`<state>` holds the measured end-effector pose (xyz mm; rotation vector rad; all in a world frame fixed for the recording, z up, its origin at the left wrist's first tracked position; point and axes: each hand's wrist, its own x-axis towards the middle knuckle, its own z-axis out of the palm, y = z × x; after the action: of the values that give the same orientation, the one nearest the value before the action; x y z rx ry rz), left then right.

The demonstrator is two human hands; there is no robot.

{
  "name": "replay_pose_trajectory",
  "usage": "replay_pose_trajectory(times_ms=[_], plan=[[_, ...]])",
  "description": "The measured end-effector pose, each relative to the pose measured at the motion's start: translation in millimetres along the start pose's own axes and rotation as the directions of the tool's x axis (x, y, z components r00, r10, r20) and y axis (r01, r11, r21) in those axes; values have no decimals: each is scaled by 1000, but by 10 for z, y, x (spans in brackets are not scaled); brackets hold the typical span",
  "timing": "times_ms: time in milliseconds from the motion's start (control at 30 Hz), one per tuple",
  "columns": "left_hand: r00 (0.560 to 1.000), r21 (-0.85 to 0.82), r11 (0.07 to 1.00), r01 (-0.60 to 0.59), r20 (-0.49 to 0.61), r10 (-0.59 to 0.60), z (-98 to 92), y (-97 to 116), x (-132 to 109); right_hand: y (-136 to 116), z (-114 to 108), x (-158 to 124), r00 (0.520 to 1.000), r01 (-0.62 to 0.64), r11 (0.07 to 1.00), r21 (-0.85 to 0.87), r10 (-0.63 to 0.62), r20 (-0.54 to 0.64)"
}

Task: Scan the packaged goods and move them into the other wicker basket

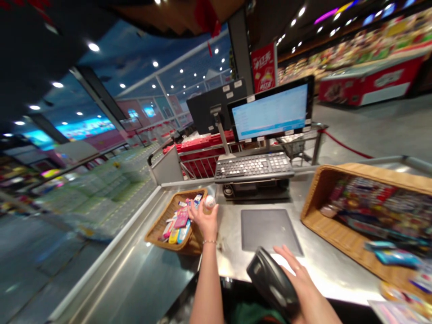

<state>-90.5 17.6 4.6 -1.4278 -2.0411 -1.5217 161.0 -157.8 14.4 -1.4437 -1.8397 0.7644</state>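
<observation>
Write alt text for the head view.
At a steel checkout counter, the left hand holds a small white ball next to a wicker basket of small packets, while the right hand is beside a black handheld scanner. A keyboard and monitor stand beyond.

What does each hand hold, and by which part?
The left hand pinches a small white ball at its side with the fingertips. The right hand touches a black handheld scanner; a grip cannot be told.

Thin gold bracelet (209, 242), left wrist (209, 254); green top (253, 313).

Wicker-basket packets (367, 202), too blurred to read
</observation>
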Motion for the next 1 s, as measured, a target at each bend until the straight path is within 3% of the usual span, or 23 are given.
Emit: replay_pose_trajectory(times_ms=[233, 500, 733, 1000], plan=[[999, 30, 1000, -1, -32, 1, -75, -108, 34, 94, 93, 45, 992, 107, 988, -112, -99, 75], [998, 51, 998, 28, -57, -25, -133, -235, 61, 199, 239, 55, 987, 159, 981, -107, -157, 36], [996, 66, 997, 31, -89, -25, -196, -348, 85, 238, 280, 91, 975, 212, 972, -104, -203, 89], [993, 148, 988, 48, -110, -32, -308, -449, 120, 405, 515, 115, 955, 295, 955, -43, -296, -29]])
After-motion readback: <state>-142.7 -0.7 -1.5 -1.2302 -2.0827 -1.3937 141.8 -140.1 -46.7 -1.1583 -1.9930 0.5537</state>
